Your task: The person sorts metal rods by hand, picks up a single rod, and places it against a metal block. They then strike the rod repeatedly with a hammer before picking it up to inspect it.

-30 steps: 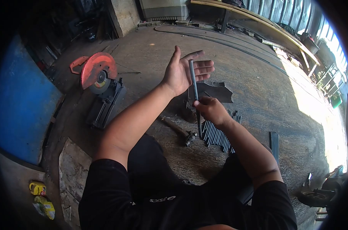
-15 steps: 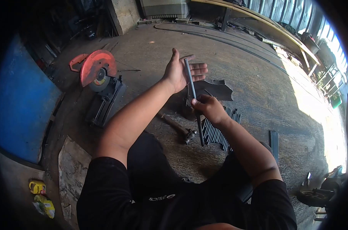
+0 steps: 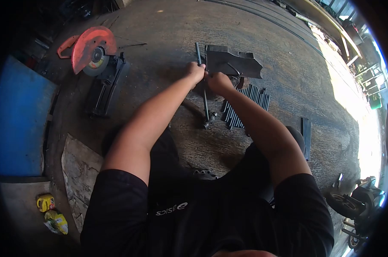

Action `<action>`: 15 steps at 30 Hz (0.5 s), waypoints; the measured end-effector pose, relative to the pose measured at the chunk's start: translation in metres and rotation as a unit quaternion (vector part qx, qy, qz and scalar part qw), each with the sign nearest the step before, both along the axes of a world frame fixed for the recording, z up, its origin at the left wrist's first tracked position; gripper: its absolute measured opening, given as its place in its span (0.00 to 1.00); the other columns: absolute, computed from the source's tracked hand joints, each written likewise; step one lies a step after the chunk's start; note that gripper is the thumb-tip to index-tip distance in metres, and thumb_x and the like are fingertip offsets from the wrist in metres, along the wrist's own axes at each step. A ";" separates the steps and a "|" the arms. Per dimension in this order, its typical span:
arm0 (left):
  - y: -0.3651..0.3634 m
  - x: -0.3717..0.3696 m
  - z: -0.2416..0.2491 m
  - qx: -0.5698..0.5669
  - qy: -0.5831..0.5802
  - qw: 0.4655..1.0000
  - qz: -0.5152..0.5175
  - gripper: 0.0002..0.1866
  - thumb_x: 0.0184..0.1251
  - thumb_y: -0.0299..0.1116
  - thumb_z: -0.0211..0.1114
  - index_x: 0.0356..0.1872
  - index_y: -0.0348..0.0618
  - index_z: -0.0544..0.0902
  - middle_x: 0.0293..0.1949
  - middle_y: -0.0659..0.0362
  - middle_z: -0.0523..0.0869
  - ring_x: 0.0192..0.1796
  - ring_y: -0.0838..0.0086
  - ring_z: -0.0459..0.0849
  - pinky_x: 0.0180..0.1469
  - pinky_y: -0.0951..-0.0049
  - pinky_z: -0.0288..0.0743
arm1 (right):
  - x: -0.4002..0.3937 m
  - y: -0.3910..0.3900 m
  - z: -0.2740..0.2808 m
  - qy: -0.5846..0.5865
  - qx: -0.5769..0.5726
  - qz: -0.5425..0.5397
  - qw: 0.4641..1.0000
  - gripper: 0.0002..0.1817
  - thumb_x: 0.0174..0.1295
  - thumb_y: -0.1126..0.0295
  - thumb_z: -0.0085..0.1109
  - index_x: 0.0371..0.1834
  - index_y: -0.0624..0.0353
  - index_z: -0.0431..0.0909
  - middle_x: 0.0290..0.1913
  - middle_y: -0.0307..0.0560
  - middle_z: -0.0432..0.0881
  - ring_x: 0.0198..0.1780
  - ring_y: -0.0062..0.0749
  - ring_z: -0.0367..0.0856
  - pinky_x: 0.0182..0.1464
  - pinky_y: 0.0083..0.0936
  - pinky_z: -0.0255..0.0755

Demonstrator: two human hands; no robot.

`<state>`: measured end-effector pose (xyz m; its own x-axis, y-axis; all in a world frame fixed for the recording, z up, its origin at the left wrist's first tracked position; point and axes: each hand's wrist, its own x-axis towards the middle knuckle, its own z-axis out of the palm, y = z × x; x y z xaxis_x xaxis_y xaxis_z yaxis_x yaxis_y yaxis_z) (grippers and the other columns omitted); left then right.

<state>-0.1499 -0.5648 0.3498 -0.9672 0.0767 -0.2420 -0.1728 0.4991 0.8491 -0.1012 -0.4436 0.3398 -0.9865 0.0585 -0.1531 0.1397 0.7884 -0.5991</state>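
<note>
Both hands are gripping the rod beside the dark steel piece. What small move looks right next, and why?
Probably seat the rod against the steel piece before working it: both the left hand and right hand clamp it mid-length, with its far end beside that piece's edge.

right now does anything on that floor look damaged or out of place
Nothing is clearly broken. The dark metal plate beside the hands has a ragged, notched edge, like a rough offcut. Both hands, left hand and right hand, grip one thin rod, while the other rods lie in a fairly neat row.

Left hand (image 3: 196, 70) now closed on the rod (image 3: 201, 81), beside right hand (image 3: 218, 81).
</note>
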 end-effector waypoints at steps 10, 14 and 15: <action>-0.042 -0.007 -0.200 -0.119 -0.150 0.952 0.238 0.24 0.63 0.44 0.63 0.48 0.31 0.79 0.46 0.42 0.84 0.49 0.51 0.84 0.51 0.57 0.78 | -0.002 -0.056 -0.350 -0.249 -0.322 -0.063 0.911 0.21 0.66 0.55 0.56 0.45 0.66 0.77 0.35 0.55 0.83 0.37 0.46 0.84 0.41 0.45 0.79; -0.042 -0.005 -0.268 -0.088 -0.288 0.912 0.278 0.27 0.62 0.49 0.63 0.50 0.32 0.80 0.52 0.42 0.83 0.54 0.53 0.83 0.55 0.60 0.77 | 0.011 -0.074 -0.332 -0.404 -0.475 -0.318 0.714 0.22 0.68 0.52 0.53 0.46 0.64 0.77 0.42 0.56 0.82 0.35 0.47 0.84 0.40 0.46 0.79; -0.037 -0.004 -0.273 -0.083 -0.314 0.896 0.303 0.29 0.62 0.52 0.63 0.51 0.32 0.80 0.52 0.43 0.83 0.54 0.53 0.83 0.56 0.60 0.77 | 0.014 -0.074 -0.332 -0.410 -0.474 -0.324 0.709 0.22 0.68 0.52 0.53 0.46 0.64 0.77 0.42 0.56 0.82 0.35 0.47 0.84 0.40 0.46 0.79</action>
